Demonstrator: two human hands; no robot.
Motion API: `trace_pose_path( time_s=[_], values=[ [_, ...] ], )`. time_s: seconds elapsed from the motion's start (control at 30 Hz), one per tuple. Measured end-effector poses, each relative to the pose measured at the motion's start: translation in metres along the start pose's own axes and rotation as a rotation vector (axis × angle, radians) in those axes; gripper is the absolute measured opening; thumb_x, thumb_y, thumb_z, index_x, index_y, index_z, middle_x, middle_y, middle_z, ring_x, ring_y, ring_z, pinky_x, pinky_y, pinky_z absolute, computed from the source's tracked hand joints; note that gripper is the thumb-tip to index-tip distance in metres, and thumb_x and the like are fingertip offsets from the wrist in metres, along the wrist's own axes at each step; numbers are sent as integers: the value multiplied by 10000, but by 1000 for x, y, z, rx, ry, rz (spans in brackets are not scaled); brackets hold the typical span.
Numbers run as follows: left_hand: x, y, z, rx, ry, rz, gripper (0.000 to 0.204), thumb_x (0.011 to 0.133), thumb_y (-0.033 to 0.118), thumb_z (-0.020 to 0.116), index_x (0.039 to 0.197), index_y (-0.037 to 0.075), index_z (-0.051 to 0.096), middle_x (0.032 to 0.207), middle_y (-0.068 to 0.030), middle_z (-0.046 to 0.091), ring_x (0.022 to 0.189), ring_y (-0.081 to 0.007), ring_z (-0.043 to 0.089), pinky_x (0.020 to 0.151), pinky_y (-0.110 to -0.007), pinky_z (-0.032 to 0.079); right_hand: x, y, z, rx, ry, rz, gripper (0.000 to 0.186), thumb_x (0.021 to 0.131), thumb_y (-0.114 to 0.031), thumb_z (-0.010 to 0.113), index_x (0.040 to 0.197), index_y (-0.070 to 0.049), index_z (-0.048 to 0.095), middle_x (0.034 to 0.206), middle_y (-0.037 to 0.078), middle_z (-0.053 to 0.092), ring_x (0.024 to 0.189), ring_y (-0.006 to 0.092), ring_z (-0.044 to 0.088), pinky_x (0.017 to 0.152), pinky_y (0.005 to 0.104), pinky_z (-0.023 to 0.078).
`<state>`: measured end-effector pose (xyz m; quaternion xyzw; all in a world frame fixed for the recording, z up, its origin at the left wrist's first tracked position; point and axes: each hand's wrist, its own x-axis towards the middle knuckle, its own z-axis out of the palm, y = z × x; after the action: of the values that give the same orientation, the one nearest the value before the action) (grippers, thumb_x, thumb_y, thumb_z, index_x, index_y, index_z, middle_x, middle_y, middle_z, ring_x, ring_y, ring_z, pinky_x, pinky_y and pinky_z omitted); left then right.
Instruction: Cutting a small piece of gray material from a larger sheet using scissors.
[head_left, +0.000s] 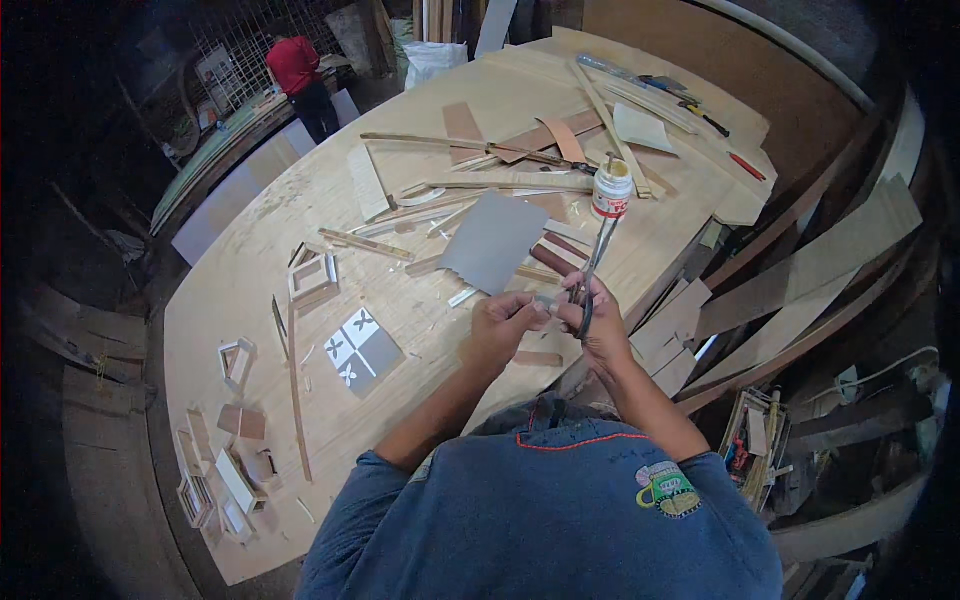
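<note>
My right hand (600, 315) is closed round a pair of scissors (597, 255), whose blades point up and away from me. Facing it, my left hand (497, 330) is closed in a pinch. Between the fingertips of both hands is a small greyish piece (545, 301), too small to make out well. Just beyond my hands lies a grey sheet (490, 240) with one ragged edge. To the left, a square panel (365, 352) shows white and grey quarters, some with petal-shaped pieces. An open jar (612, 190) with a red and white label stands beyond the scissors.
Wood strips (420, 215) and offcuts spread over the big wooden table (240, 300). Small wooden frames (237, 363) stand at its left end. A red pen (746, 167) lies at the far right. Curved boards (800, 260) lean beside the table. A person in red (293, 66) stands at another bench.
</note>
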<state>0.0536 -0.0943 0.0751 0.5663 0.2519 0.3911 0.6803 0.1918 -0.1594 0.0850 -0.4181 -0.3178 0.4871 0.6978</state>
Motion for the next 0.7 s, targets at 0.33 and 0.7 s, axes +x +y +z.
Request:
trace_pose_path(
  time_s=[0.33, 0.7],
  values=[
    [9, 33, -14, 384, -260, 13, 142, 793, 89, 551, 758, -34, 613, 672, -52, 606, 633, -87, 556, 588, -224, 457, 2, -24, -3, -239, -174, 12, 303, 675, -57, 674, 929, -62, 508, 706, -11, 541, 563, 48, 482, 506, 181, 393],
    [1, 22, 11, 525, -6, 368, 131, 802, 86, 534, 779, -27, 594, 646, -104, 594, 601, -147, 578, 537, -296, 444, -5, -16, 12, -235, 21, -292, 233, 717, -18, 633, 894, -37, 483, 689, -20, 515, 627, 44, 489, 575, 176, 399]
  ],
)
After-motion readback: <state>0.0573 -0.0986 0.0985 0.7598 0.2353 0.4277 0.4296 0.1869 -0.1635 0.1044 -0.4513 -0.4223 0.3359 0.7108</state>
